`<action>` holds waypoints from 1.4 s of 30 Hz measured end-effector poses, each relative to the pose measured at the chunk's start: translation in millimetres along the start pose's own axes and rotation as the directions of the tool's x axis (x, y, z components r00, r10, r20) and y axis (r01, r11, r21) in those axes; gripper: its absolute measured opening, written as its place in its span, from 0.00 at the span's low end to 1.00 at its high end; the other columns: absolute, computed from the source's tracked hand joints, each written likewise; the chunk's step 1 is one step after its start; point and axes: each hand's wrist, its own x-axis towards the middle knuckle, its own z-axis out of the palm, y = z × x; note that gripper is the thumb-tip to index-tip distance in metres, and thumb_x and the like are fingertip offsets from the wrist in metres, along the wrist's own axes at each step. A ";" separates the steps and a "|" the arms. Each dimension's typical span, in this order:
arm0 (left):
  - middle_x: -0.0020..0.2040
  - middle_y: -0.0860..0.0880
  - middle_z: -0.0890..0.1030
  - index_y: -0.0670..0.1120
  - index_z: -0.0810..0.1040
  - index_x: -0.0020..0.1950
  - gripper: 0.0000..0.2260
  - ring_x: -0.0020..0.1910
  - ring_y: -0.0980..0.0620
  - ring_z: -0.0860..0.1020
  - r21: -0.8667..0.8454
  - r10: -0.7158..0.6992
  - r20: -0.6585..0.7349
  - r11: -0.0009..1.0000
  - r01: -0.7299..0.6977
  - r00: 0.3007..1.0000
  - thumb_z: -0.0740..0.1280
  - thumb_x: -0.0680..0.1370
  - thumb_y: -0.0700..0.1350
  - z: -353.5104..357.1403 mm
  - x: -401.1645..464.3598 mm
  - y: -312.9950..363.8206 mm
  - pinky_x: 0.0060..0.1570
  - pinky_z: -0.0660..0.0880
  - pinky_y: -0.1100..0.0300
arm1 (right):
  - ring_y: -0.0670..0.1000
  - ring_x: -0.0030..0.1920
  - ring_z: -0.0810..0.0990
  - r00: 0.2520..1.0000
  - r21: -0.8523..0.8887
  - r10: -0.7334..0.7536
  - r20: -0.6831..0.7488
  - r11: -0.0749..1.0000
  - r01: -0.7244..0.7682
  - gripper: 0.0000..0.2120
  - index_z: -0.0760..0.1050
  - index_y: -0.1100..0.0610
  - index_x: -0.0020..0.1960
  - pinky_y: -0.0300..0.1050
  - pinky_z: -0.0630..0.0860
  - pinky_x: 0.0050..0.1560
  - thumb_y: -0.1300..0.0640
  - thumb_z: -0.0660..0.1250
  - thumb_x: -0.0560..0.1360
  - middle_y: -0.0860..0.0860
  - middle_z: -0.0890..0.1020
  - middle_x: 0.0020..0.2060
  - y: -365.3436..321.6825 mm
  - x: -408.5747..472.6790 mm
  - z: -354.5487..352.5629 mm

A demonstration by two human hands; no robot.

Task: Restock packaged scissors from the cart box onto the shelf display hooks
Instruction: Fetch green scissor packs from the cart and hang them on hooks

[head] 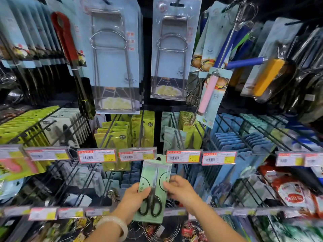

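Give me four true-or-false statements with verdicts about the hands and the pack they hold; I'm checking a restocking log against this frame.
1. Both hands hold one scissors pack. True.
2. The scissors have red handles. False: they are black.
3. The left hand wears a pale bangle at the wrist. True.
4. The right hand grips a price tag. False: it holds the pack's right edge, below the tags.

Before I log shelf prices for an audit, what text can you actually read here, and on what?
"5.50": yellow patch of price tag.
"4.50": price tag, faint.
Scissors package held in both hands: handwritten-style characters, unreadable.
Red characters on wire-rack cards: blurred.
Barcodes, other tags: too small.
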 end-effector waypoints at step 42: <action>0.77 0.44 0.55 0.48 0.51 0.77 0.32 0.77 0.43 0.52 0.855 0.215 -0.453 0.378 0.354 0.865 0.61 0.78 0.54 -107.4 -57.3 -29.1 0.75 0.52 0.46 | 0.56 0.69 0.69 0.928 -0.809 -0.022 0.373 0.482 0.337 0.25 0.60 0.59 0.73 0.44 0.68 0.64 0.54 0.62 0.78 0.56 0.68 0.70 -16.0 24.5 149.1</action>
